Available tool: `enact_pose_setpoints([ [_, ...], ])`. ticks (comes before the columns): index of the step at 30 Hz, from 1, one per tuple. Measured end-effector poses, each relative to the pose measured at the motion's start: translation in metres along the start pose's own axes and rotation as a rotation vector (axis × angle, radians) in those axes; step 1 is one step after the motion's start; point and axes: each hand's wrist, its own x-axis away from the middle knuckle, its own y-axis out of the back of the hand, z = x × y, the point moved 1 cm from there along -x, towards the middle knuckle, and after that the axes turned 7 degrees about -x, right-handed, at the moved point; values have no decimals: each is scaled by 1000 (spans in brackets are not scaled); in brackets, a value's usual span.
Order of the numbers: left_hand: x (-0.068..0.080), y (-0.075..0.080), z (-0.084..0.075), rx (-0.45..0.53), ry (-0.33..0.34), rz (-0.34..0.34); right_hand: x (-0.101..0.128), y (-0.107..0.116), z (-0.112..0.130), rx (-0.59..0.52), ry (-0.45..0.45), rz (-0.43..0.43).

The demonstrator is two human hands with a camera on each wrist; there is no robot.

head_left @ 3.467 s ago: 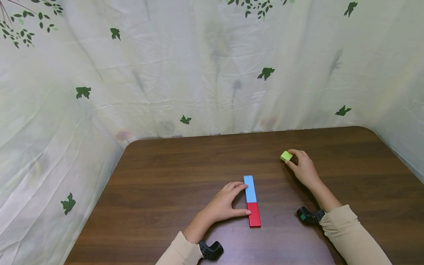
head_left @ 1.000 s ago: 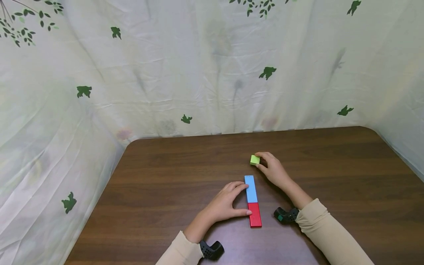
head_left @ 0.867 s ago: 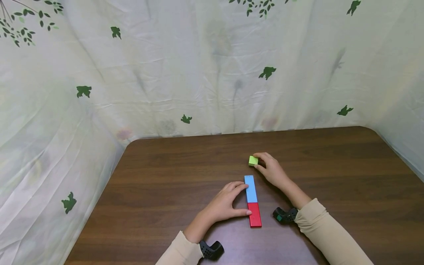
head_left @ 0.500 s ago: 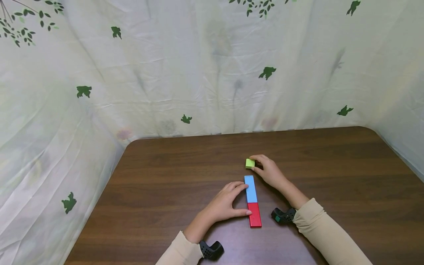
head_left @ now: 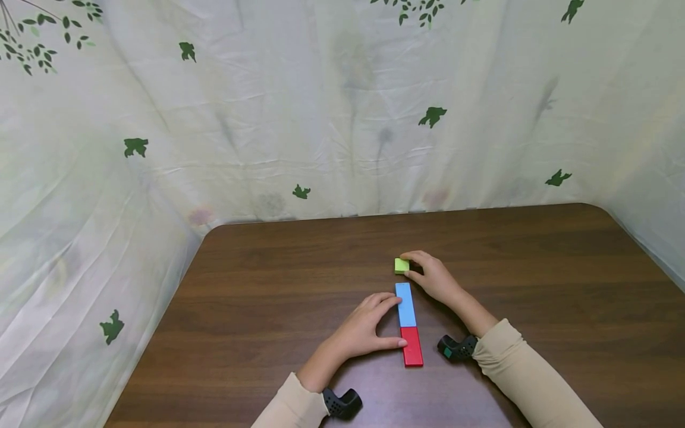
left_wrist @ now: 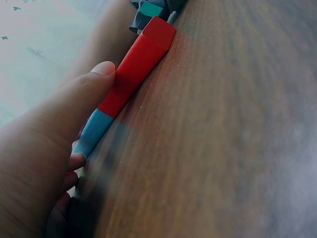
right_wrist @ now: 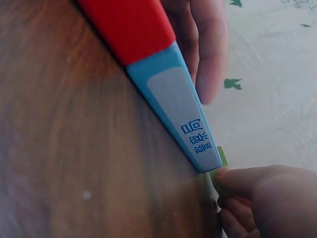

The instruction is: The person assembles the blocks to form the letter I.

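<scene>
In the head view a blue block [head_left: 405, 309] and a red block [head_left: 412, 349] lie end to end on the table, the blue one farther away. My left hand [head_left: 360, 331] rests along their left side, thumb against the red block and a fingertip at the blue one. My right hand [head_left: 436, 279] pinches a small lime-green block [head_left: 401, 266] between thumb and fingers, a short gap beyond the blue block's far end. The right wrist view shows a white label with blue characters on the side of the blue block [right_wrist: 173, 94]; the green block [right_wrist: 223, 156] is mostly hidden there.
The brown wooden table [head_left: 267, 279] has rounded far corners. A pale curtain [head_left: 321, 119] with green leaf prints hangs behind it and down both sides. Black wrist devices [head_left: 342, 404] sit at both sleeves.
My right hand has carried the green block leftward from the right part of the table, then slightly nearer, to the far end of the blue block. My left hand has stayed in place.
</scene>
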Motion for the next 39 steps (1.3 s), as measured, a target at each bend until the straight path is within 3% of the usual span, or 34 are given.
enact_pose_setpoints([
  [39, 0, 1, -1, -1, -2, 3, 2, 0, -3, 8, 21, 74],
])
